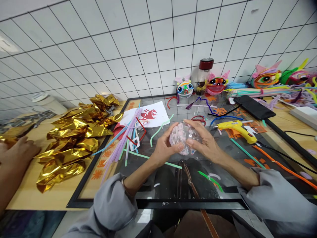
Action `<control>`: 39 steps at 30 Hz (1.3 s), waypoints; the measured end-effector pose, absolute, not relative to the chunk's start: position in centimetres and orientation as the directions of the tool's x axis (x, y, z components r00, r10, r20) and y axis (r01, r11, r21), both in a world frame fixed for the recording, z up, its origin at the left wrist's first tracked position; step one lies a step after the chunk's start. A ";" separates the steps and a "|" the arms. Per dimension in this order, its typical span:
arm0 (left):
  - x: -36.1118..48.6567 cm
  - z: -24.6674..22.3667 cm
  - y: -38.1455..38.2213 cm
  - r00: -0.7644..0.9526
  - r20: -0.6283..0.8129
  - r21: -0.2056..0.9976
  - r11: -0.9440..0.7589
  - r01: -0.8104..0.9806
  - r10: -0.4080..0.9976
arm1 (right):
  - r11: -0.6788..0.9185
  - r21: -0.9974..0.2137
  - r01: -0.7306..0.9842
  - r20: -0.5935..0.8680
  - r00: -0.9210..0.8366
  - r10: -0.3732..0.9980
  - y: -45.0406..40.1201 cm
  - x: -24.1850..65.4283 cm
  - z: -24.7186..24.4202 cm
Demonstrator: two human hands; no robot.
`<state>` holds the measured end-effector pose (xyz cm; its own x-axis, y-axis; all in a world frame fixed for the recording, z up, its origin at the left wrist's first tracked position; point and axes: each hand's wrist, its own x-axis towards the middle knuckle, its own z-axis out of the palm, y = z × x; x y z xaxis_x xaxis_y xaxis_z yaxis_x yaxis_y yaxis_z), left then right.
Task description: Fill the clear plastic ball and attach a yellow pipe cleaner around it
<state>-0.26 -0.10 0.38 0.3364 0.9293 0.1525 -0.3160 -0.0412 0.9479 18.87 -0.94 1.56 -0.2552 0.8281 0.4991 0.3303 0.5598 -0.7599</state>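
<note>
I look down on a pale wooden tabletop [37, 202] carrying a black-framed see-through panel [173, 204]. Crumpled gold foil [71, 132] lies mostly off its left edge, which seems to leave the middle free. A bundle of lilac and blue fuzzy stems [121, 143] sits left and a yellow plastic glue gun [237, 128] right, each apparently placed for reach. My left hand [164, 145] and right hand [204, 142] cup a clear round ball partly covered in pink fuzzy strands [178, 134] over the panel's middle; fingers curve around it, thumbs pressing its near face, probably because it could roll. The near frame edge stands well apart from it; bare room is tighter leftward, where a mint-green fuzzy stem [173, 165] lies.
</note>
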 end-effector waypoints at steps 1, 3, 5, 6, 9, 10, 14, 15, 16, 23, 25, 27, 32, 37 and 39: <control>-0.2 0.3 -0.2 0.337 0.163 0.949 -0.054 -0.309 0.927 | 0.554 -0.764 0.329 0.502 -0.236 0.832 -1.0 18.7 1.4; 0.0 0.1 -0.4 0.336 0.186 0.955 -0.089 -0.282 0.923 | 0.523 -0.794 0.310 0.494 -0.172 0.852 -1.1 18.3 1.0; 0.1 -0.2 -0.7 0.323 0.206 0.963 -0.133 -0.234 0.924 | 0.463 -0.849 0.253 0.461 -0.070 0.884 -1.1 17.8 0.5; 0.1 -0.3 -0.8 0.310 0.219 0.966 -0.160 -0.205 0.925 | 0.427 -0.879 0.211 0.434 -0.013 0.901 -1.0 17.5 0.3; 0.2 -0.7 -1.0 0.270 0.262 0.963 -0.233 -0.135 0.926 | 0.347 -0.933 0.094 0.356 0.114 0.927 -1.1 16.6 -0.2; 0.2 -0.7 -1.0 0.266 0.273 0.961 -0.246 -0.128 0.925 | 0.342 -0.936 0.082 0.351 0.135 0.927 -1.1 16.4 -0.2; 0.2 -0.2 -1.1 0.259 0.240 0.967 -0.209 -0.143 0.935 | 0.376 -0.919 0.121 0.392 0.166 0.905 -1.4 16.3 -0.1; 0.3 0.0 -1.1 0.256 0.216 0.972 -0.183 -0.150 0.942 | 0.387 -0.911 0.145 0.407 0.157 0.900 -1.5 16.4 -0.1; 0.3 0.2 -1.2 0.252 0.190 0.975 -0.152 -0.164 0.949 | 0.405 -0.896 0.181 0.430 0.136 0.892 -1.4 16.5 -0.2; 0.6 1.2 -1.6 0.275 0.158 0.960 -0.081 -0.269 0.948 | 0.371 -0.899 0.234 0.409 0.139 0.902 -0.4 16.4 -0.2; 0.3 1.2 -1.3 0.291 0.161 0.958 -0.079 -0.274 0.943 | 0.342 -0.916 0.211 0.377 0.159 0.912 -0.2 16.4 0.2; 0.0 1.1 -1.0 0.260 0.172 0.960 -0.102 -0.262 0.950 | 0.362 -0.907 0.216 0.400 0.172 0.900 -0.2 16.5 0.7; -0.2 0.7 -0.9 0.244 0.218 0.970 -0.181 -0.163 0.945 | 0.377 -0.887 0.266 0.424 0.149 0.893 -0.9 16.9 1.0; -0.1 0.1 -1.2 0.293 0.240 0.969 -0.212 -0.126 0.926 | 0.406 -0.877 0.256 0.447 0.128 0.886 -1.4 16.6 1.0; 0.0 -0.1 -1.1 0.294 0.240 0.968 -0.206 -0.141 0.925 | 0.383 -0.897 0.221 0.419 0.146 0.896 -1.5 16.4 1.1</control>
<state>-0.04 -1.09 -0.12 0.2940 0.9252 0.2399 -0.1409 -0.2063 0.9683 16.43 -1.48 1.09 0.1460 0.8963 0.4188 0.2208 0.3831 -0.8969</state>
